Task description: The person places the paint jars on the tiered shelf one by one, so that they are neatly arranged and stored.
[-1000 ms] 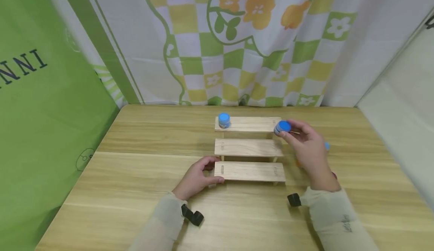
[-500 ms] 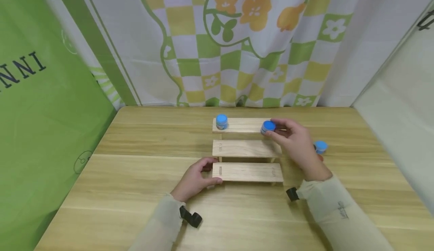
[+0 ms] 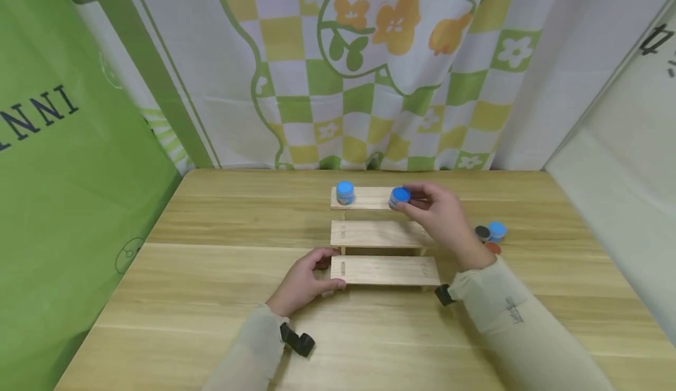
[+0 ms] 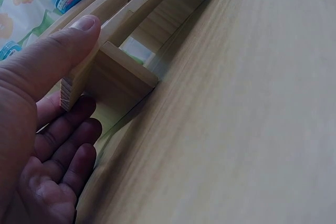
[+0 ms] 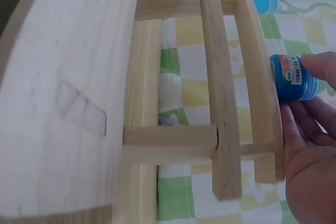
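A three-step wooden display rack (image 3: 380,234) stands on the table. At the left end of its lowest step, my left hand (image 3: 300,281) grips the board, thumb along the front edge and fingers behind. My right hand (image 3: 446,221) pinches a dark blue paint jar (image 3: 399,197) between thumb and fingers at the top step, right of its middle. In the right wrist view that jar (image 5: 289,85) is upright against the top board, its label showing. A light blue paint jar (image 3: 345,193) sits at the top step's left end. The top step's right end is hidden behind my right hand.
Right of the rack, beside my right forearm, a black-lidded jar (image 3: 482,233), a light blue jar (image 3: 497,231) and a red one (image 3: 493,248) stand close together on the wooden table (image 3: 211,297). A checked curtain (image 3: 364,103) hangs behind the table's back edge.
My right hand has carried the dark blue jar leftward along the top step from its right end. The jars at the right have come into fuller view. My left hand keeps its hold.
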The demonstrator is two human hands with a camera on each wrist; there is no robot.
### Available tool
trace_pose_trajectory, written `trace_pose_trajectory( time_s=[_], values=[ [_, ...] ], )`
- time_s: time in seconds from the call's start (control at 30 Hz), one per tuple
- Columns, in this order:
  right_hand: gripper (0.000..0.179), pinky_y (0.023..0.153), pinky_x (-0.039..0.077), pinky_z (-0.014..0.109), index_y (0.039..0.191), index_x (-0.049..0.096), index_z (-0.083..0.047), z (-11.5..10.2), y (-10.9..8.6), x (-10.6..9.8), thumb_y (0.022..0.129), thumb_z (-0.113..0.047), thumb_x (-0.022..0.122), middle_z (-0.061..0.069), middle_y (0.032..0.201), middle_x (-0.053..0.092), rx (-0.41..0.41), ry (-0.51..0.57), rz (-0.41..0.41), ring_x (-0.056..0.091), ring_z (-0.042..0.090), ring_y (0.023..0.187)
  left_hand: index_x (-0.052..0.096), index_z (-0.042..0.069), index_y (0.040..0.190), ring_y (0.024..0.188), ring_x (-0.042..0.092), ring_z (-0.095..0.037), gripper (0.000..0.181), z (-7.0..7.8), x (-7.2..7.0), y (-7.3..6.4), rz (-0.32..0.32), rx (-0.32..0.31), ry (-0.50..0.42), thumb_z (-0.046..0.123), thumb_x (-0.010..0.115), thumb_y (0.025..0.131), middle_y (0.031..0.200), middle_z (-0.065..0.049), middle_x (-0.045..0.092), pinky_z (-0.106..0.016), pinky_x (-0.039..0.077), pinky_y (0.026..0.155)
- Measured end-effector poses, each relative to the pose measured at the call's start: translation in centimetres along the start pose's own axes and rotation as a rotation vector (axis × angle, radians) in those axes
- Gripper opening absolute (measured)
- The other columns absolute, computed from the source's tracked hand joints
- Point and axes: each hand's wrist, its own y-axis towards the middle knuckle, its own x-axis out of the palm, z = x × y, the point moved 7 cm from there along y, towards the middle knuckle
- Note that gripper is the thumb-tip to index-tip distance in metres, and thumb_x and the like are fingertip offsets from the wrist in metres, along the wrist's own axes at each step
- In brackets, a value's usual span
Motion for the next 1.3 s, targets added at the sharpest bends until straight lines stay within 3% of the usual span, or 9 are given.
trace_pose_trajectory(
  time_s=[0.43,0.8,1.1,1.3],
  values=[
    [0.048,0.080,0.051,0.025,0.119,0.057,-0.008,-0.5,1.1,1.3,0.081,-0.033,0.072,0.007,0.112,0.060,0.027,-0.019,-0.030,0.061,0.019,0.100,0.053,0.028,0.124,0.105,0.053,-0.016,0.066,-0.4,0.1,0.1,0.001,0.012,0.008,0.051,0.077,0.067,0.120,0.007,0.055,-0.038,0.045,0.088],
    [0.043,0.080,0.052,0.027,0.119,0.057,-0.007,-1.2,1.9,1.8,0.083,-0.027,0.071,0.008,0.112,0.060,0.009,-0.036,-0.032,0.061,0.020,0.101,0.053,0.018,0.128,0.107,0.052,-0.022,0.064,-0.4,0.2,0.3,-0.013,-0.036,-0.003,0.032,0.080,0.072,0.121,0.000,0.055,-0.043,0.042,0.091],
    [0.043,0.080,0.052,0.029,0.120,0.057,-0.009,-1.1,2.0,2.0,0.083,-0.028,0.071,0.007,0.113,0.060,0.019,-0.037,-0.034,0.061,0.021,0.101,0.054,0.025,0.125,0.105,0.053,-0.015,0.066,-0.3,0.1,0.2,-0.001,-0.017,0.006,0.046,0.078,0.068,0.119,0.007,0.055,-0.039,0.043,0.091],
    [0.044,0.080,0.052,0.028,0.120,0.057,-0.011,-0.9,2.0,2.0,0.082,-0.028,0.072,0.006,0.113,0.060,0.040,-0.009,-0.030,0.060,0.020,0.102,0.054,0.025,0.125,0.106,0.053,-0.017,0.065,-0.4,0.1,0.2,-0.011,0.001,0.005,0.044,0.080,0.068,0.119,0.006,0.055,-0.041,0.042,0.091]
  ],
)
